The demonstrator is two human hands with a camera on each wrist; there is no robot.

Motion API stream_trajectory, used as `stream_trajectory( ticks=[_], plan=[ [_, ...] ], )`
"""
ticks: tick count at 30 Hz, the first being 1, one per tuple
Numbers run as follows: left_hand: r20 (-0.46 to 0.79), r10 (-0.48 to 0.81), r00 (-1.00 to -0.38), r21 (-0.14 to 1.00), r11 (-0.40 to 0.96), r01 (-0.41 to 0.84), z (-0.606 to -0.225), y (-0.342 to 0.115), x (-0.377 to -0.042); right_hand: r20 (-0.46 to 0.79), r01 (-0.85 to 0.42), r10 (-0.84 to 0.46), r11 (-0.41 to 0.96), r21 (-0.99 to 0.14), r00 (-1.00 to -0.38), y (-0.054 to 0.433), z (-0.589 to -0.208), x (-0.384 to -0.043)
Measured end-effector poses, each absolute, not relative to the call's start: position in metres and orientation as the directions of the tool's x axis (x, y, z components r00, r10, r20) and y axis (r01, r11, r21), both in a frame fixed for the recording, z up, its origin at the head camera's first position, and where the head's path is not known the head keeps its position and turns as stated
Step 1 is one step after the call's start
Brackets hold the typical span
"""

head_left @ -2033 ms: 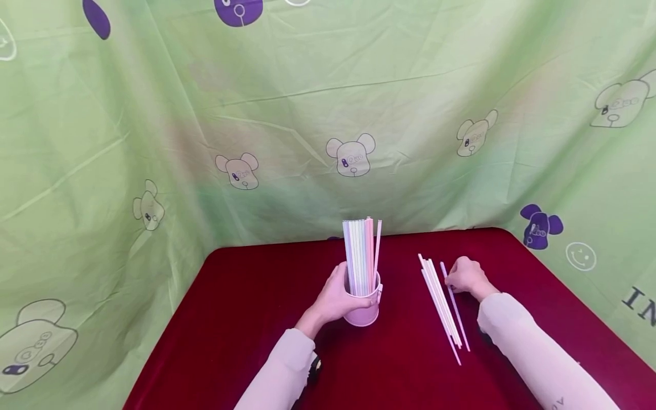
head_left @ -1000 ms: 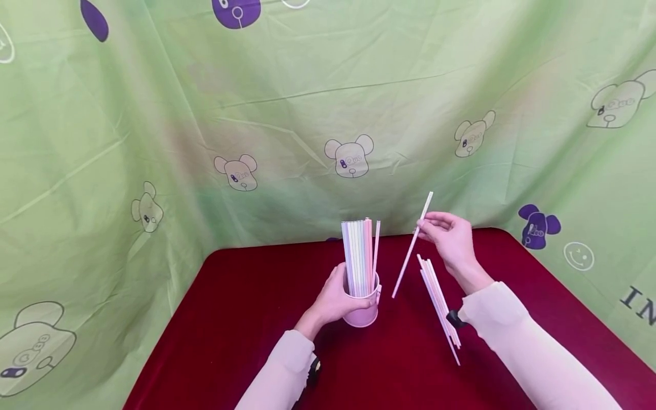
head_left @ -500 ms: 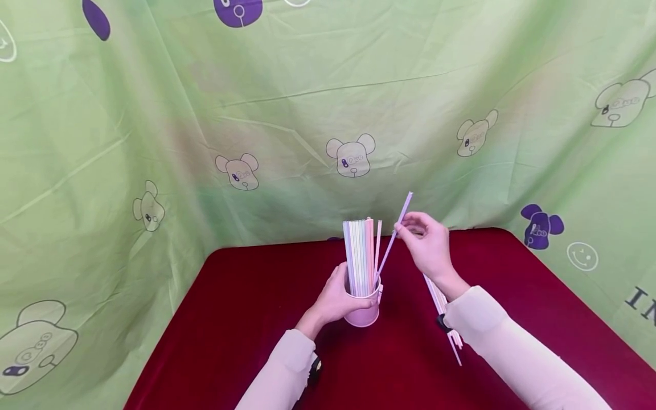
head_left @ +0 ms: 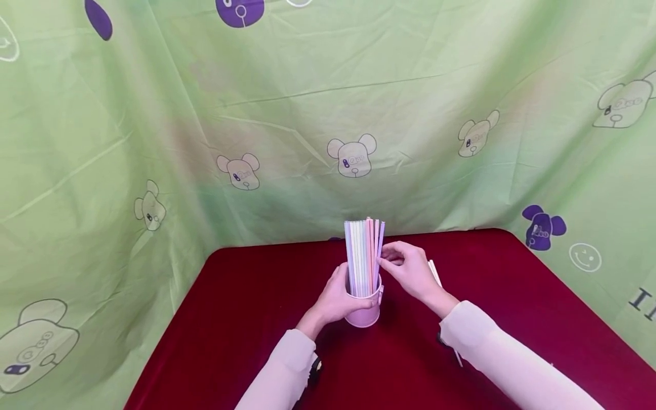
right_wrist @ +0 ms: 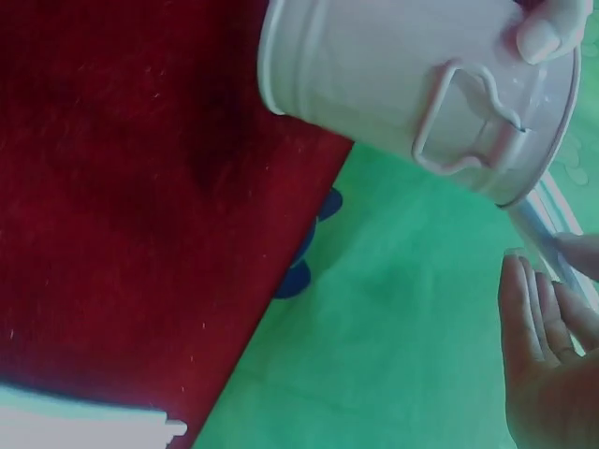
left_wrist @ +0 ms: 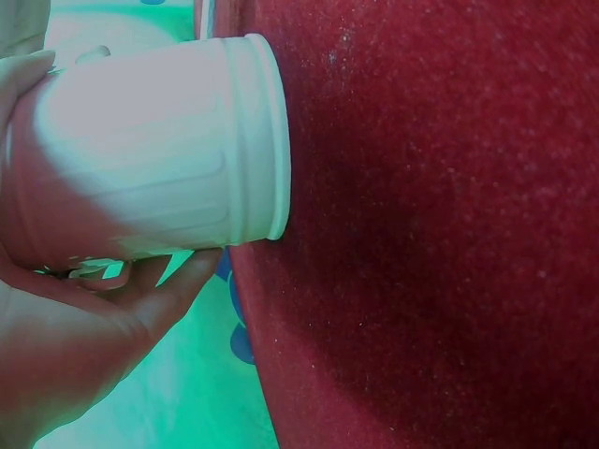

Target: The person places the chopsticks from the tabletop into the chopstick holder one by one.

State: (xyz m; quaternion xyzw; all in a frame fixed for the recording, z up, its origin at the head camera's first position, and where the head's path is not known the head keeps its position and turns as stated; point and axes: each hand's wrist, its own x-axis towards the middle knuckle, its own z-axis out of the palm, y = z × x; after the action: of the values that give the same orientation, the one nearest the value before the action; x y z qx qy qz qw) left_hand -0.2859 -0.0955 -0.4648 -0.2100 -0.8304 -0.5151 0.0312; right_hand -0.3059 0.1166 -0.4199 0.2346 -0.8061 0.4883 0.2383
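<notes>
A small pink bucket [head_left: 363, 318] stands upright on the table, packed with several pastel straws [head_left: 357, 256]. My left hand [head_left: 335, 299] grips it around the side near the rim; the left wrist view shows the bucket [left_wrist: 140, 150] with fingers on both sides. Thumb and fingertips of my right hand [head_left: 410, 270] pinch a purple straw [head_left: 381, 233] at the bucket's right side, its lower end inside the rim. In the right wrist view a wire side handle [right_wrist: 449, 122] shows below that rim. The straw's bottom end is hidden in the bucket.
More straws [head_left: 434, 272] lie on the red cloth-covered table [head_left: 246, 341], mostly hidden under my right forearm. A green printed curtain [head_left: 287, 114] hangs behind the table and along its sides.
My right hand picked the purple straw up from the table, carried it left and lowered it into the bucket, where it now stands nearly upright. My left hand stayed on the bucket.
</notes>
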Motion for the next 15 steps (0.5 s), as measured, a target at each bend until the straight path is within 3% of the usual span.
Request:
stream_trajectory(
  ticks=[9, 15],
  plan=[
    [0.271, 0.319, -0.908, 0.837, 0.389, 0.386, -0.464, -0.095, -0.287, 0.618, -0.569, -0.121, 0.555, -0.607, -0.777, 0.142, -0.405, -0.311],
    [0.258, 0.311, -0.914, 0.847, 0.382, 0.369, -0.464, -0.094, -0.286, 0.563, -0.532, -0.17, 0.62, -0.577, -0.809, 0.167, -0.41, -0.321]
  ],
)
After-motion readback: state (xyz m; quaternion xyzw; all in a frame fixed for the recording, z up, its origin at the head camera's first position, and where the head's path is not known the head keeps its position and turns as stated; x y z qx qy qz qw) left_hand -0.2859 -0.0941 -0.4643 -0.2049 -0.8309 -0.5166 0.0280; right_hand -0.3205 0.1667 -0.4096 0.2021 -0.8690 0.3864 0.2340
